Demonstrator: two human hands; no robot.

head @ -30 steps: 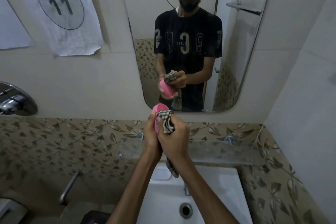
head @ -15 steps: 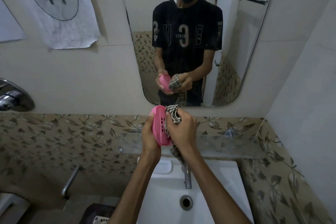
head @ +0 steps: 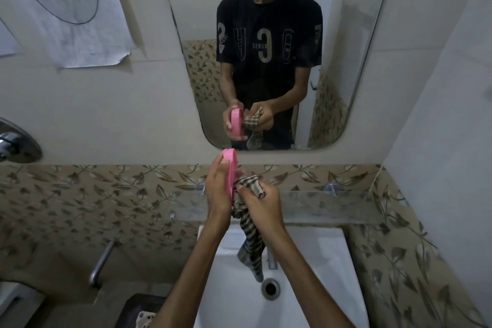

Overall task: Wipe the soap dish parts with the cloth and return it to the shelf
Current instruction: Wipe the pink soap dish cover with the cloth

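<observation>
Head cam looking down over the sink (head: 306, 287): nothing sitting in the basin, just the drain hole (head: 270, 288) near its middle and the tail of the cloth (head: 251, 242) dangling above it. Left hand (head: 219, 194) is wrapped around the pink soap dish part (head: 231, 170), holding it on edge, up in front of the glass shelf (head: 332, 208) and just under the mirror's (head: 279, 61) bottom edge. Right hand (head: 262, 204) is closed on a bunched-up checked cloth, pressed right against the side of the dish. As far as I can tell the glass shelf has nothing on it.

Compared to half a second back, the dish has turned so only its thin edge faces the camera; the holes you could see before are out of sight. Both hands also sit a bit lower relative to the mirror, and the cloth wad moved down toward the dish's lower half.
</observation>
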